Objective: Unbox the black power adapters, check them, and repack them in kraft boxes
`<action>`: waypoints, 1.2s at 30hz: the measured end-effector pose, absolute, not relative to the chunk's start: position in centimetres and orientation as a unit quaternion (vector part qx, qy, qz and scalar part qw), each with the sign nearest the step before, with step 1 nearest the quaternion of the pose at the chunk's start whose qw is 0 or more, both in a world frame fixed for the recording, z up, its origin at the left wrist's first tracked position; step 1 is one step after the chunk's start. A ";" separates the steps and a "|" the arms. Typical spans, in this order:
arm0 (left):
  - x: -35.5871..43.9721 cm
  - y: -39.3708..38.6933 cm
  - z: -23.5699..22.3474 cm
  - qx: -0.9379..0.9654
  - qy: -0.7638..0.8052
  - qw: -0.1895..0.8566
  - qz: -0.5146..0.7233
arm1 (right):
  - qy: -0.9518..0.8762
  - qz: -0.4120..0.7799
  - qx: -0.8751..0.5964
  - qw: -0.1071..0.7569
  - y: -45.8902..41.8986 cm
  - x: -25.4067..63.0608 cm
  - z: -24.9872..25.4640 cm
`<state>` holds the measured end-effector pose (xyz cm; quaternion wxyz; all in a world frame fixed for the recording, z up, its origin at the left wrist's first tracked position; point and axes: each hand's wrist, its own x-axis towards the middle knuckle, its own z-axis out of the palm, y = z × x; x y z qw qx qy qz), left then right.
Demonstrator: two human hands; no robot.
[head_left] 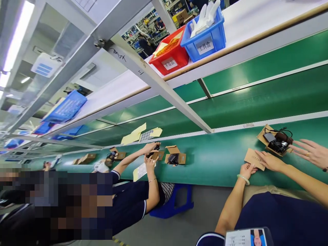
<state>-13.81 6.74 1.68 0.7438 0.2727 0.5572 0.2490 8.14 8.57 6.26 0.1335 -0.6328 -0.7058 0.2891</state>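
Fingers of the left hand (246, 169), a pale bangle at the wrist, are closed in a pinch on the near edge of a flat cardboard piece (253, 159). The right hand (269, 160) lies spread and flat across its far end, its grip open, pressing rather than holding. The piece rests on the green belt (220, 160) of a long assembly table, just in front of the person.

Thin, tan and matt, with faint print on its face, the card looks light and fairly stiff but easy to crease. It is probably best taken by the edges, as the left grip does, not across the middle.

Just beyond it sits an open carton (266, 131) of the same brown board, holding a black device (278, 145) and a loop of dark cable. Another person's hand (311, 152), wearing a ring, reaches in from the right beside it.

Farther along the belt a seated co-worker (133, 201) handles a similar carton (176, 158). On the white shelf above stand a red plastic bin (170, 54) and a blue bin (205, 37) holding white gloves.
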 end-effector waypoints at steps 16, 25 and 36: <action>-14.6 7.5 2.1 0.265 0.552 0.773 0.164 | -0.723 0.193 -0.659 -0.073 9.5 -0.9 8.9; -17.0 5.8 2.5 0.342 0.531 0.765 0.123 | -0.730 0.226 -0.633 -0.122 10.1 -2.6 10.0; -17.7 3.0 3.4 0.386 0.537 0.743 0.101 | -0.791 0.188 -0.574 -0.096 17.5 2.9 11.4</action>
